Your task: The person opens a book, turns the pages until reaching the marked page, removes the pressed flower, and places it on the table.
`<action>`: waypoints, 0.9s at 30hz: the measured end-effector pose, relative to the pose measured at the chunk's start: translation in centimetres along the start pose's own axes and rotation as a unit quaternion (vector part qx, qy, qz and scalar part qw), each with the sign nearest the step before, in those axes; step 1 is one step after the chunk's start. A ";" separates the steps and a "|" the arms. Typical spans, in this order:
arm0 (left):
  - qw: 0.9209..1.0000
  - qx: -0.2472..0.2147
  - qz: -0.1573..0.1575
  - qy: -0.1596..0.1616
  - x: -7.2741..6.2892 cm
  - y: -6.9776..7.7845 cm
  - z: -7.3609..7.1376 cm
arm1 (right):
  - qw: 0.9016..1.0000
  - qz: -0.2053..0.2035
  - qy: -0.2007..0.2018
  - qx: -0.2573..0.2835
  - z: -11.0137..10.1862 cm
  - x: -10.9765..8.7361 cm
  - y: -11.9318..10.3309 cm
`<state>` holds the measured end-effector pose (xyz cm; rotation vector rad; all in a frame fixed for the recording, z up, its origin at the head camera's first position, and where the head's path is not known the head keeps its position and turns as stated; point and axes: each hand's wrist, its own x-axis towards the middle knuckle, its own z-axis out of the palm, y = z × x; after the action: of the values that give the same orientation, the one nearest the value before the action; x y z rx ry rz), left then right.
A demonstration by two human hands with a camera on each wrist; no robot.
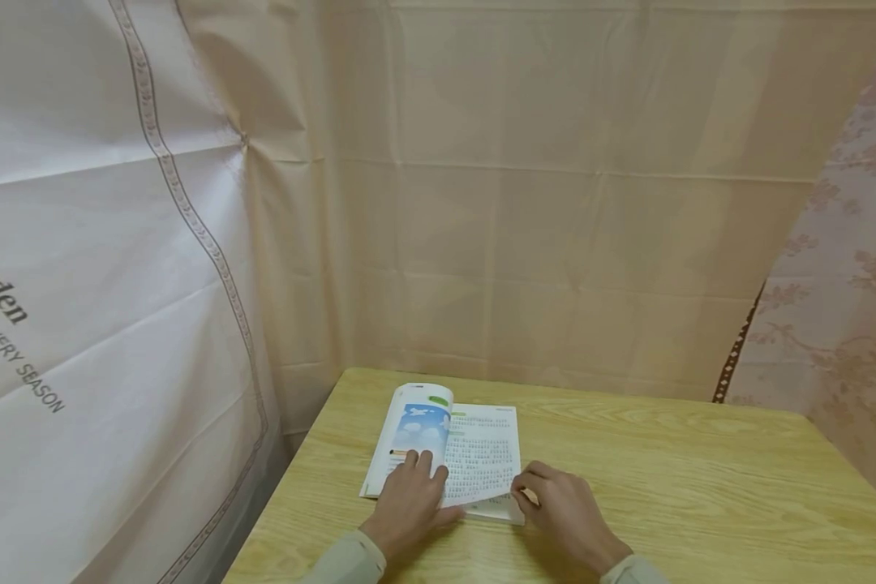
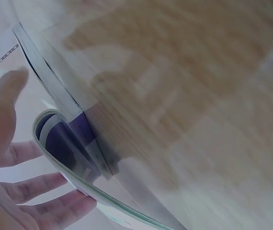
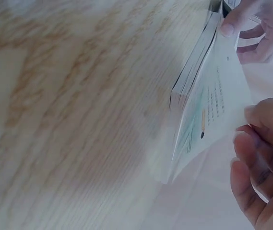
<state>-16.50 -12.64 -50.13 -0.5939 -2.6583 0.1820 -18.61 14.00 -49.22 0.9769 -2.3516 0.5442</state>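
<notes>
An open paperback book (image 1: 481,458) lies on the table, printed text on its right page and a blue picture (image 1: 423,430) on its curved left page. My left hand (image 1: 410,496) rests flat over the lower left page, thumb stretched toward the book's lower edge. In the left wrist view its fingers (image 2: 35,187) lie relaxed against the bowed pages. My right hand (image 1: 564,507) pinches the lower right corner of a single page (image 3: 222,103) between thumb and forefinger, lifting it off the pages below. The right wrist view shows a pencil drawing (image 3: 203,123) on that page's underside.
The wood-grain table (image 1: 664,478) extends to the right of the book. A beige cloth (image 1: 526,203) hangs behind it, a white printed cloth (image 1: 117,341) at the left, and a floral cloth (image 1: 839,300) at the right.
</notes>
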 end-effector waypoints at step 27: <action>0.990 -0.097 -0.070 0.072 0.2 -0.5 -0.1 | 0.988 0.082 -0.133 0.014 0.6 -0.8 0.3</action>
<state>-16.82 -13.03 -49.80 -0.4590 -2.5805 -0.1553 -18.52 14.32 -50.24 0.9210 -2.6882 0.5386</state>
